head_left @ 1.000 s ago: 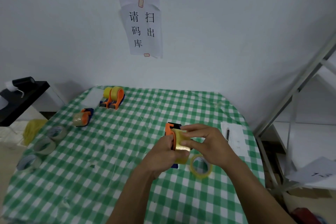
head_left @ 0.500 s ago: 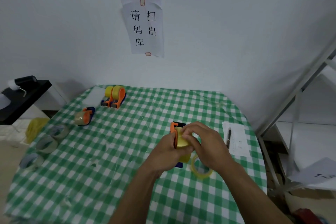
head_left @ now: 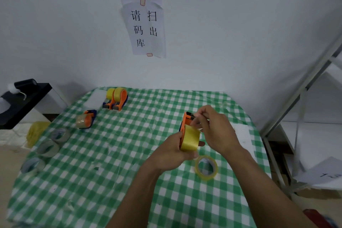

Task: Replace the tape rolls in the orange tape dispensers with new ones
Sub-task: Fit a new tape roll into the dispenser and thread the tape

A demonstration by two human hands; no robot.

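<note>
Centre right of frame, above the desk [head_left: 111, 153]: orange tape dispenser [head_left: 186, 123] held upright-tilted, yellow tape roll [head_left: 190, 140] seated on it. Left hand [head_left: 170, 155] grips dispenser and roll from below, fingers curled round. Right hand [head_left: 216, 129] pinches at the dispenser's upper end with curled fingertips. Loose tape roll [head_left: 206, 167] lies flat on the checked cloth just below the hands. Paired dispensers [head_left: 116, 101] stand in the upper left part of the cloth.

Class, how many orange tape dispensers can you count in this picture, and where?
4: left rear dispenser and right rear dispenser side by side, tipped dispenser nearer left, held dispenser in the left hand. None seems hidden.
</note>
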